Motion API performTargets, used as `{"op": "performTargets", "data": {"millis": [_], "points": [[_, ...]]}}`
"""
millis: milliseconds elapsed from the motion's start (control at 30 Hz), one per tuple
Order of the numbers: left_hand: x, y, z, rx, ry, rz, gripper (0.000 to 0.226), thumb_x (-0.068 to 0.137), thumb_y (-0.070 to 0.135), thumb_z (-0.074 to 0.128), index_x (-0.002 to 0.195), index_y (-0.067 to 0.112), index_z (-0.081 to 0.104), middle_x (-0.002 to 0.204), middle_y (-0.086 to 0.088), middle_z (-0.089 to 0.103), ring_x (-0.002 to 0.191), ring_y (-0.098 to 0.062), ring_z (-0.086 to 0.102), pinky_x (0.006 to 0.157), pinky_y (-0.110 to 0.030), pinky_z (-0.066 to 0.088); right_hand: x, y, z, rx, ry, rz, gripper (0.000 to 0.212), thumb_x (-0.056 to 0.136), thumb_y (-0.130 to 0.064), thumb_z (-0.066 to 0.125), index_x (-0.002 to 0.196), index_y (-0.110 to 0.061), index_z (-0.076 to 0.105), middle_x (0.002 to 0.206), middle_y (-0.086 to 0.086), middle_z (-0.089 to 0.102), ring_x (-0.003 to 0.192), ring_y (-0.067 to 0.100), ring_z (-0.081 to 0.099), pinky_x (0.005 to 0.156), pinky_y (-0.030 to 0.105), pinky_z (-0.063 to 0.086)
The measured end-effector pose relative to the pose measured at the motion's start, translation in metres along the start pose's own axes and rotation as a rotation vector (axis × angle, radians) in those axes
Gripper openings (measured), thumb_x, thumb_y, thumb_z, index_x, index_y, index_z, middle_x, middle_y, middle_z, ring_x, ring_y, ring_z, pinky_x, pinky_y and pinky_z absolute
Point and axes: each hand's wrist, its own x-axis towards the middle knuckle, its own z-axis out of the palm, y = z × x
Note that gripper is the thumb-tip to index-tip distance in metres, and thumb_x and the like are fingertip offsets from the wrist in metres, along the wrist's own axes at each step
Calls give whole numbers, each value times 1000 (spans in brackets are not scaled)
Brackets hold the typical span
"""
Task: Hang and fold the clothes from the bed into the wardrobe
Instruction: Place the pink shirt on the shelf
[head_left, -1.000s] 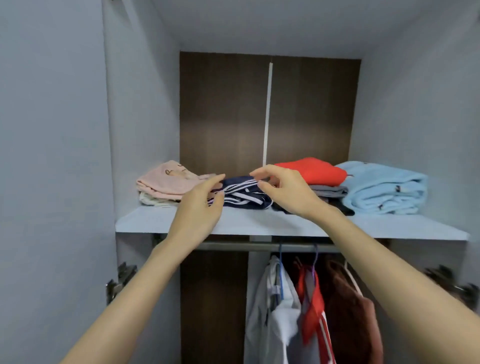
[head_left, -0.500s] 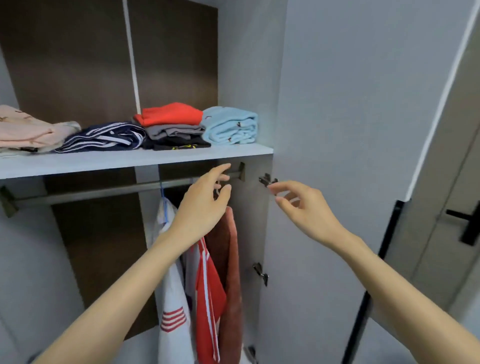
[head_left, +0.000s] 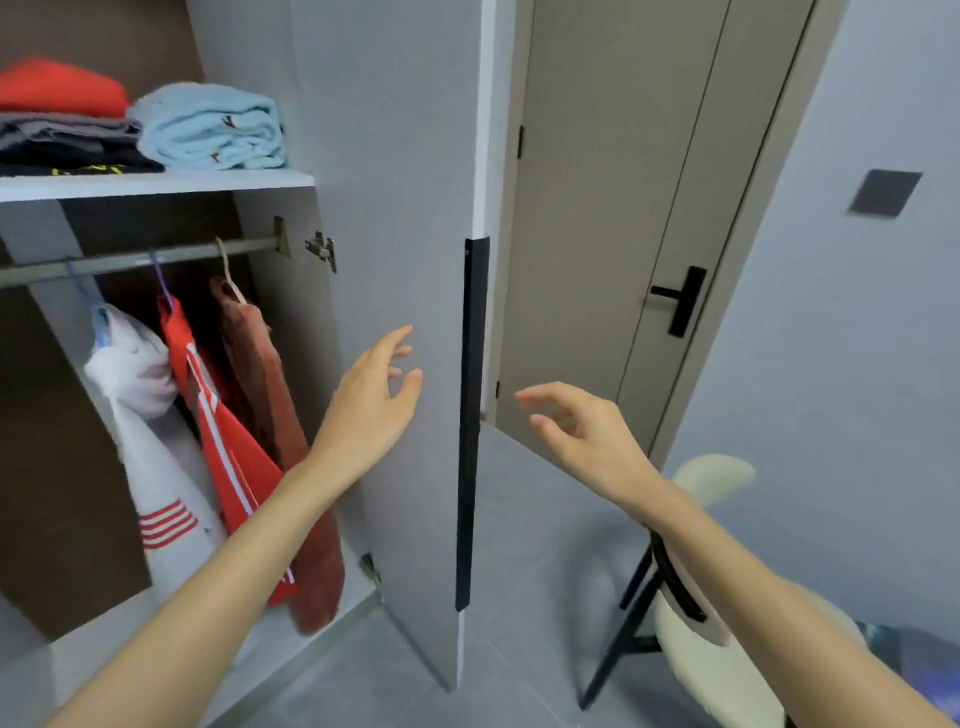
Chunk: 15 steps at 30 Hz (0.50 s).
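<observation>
The wardrobe stands open at the left, its shelf (head_left: 156, 184) carrying a folded red garment (head_left: 57, 85), grey and dark pieces (head_left: 62, 137) and a light blue towel (head_left: 208, 127). Below, a white garment (head_left: 140, 415), a red one with white stripes (head_left: 223, 441) and a rust-brown one (head_left: 270, 395) hang from the rail (head_left: 130, 260). My left hand (head_left: 371, 405) hovers with relaxed fingers in front of the open grey wardrobe door (head_left: 405, 208). My right hand (head_left: 587, 436) floats empty to the right of the door's black handle strip (head_left: 470, 415).
A closed beige room door (head_left: 613, 208) with a black lever handle (head_left: 680, 301) is behind the wardrobe door. A cream chair with black legs (head_left: 696, 649) stands at the lower right on the grey floor. A grey wall fills the right side.
Both hands have let go of the navy striped garment on the shelf and dropped away. My view has swung right, from the shelf to the wardrobe door and room door.
</observation>
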Motion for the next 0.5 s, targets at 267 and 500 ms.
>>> {"op": "performTargets", "data": {"millis": [267, 500], "points": [[5, 3, 53, -21, -153, -150, 72, 96, 26, 53, 153, 18, 9, 156, -8, 19, 141, -23, 27, 115, -40, 24, -32, 25, -26, -89, 59, 83, 28, 93, -13, 54, 115, -25, 64, 109, -17, 63, 90, -8, 56, 77, 1, 37], [18, -22, 86, -90, -272, -256, 94, 91, 28, 61, 151, 21, -11, 159, -9, -5, 147, -23, 3, 116, -41, 11, -12, 29, -27, -107, 107, 130, 27, 92, -12, 55, 115, -23, 64, 114, -10, 65, 80, 9, 58, 72, 3, 38]]}}
